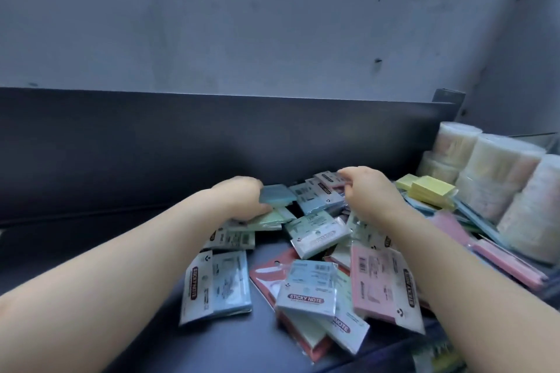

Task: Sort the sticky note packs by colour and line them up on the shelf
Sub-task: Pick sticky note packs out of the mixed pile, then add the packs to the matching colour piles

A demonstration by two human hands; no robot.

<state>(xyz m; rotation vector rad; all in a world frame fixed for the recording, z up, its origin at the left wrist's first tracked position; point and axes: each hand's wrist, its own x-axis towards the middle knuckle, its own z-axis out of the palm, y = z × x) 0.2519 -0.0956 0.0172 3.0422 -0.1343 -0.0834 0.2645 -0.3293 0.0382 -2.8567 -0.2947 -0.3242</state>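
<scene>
- Shelf: dark, with a raised dark back panel; a grey wall rises behind it.
- Sticky note packs: lying in a loose, unsorted pile on the shelf, centre to right, overlapping at mixed angles.
- Left grip: reaches to the rear left of the pile. Fingers and thumb are curled round a blue pack, which it holds just above a green pack.
- Right grip: at the rear of the pile, fingers bent down onto the packs there, with the fingertips at a pink pack. The view is blurred; whether it pinches that pack cannot be told.
- Front left of pile: a blue pack in clear wrap, lying flat and apart from the rest.
- Front centre: a blue pack marked STICKY NOTE, resting on a red pack and on green packs.
- Front right: a large pink pack, touching the right forearm.
- Rear right: yellow pads stacked on blue and pink packs.
- Far right: clear cylindrical tubs, standing together just beside the yellow pads.
</scene>
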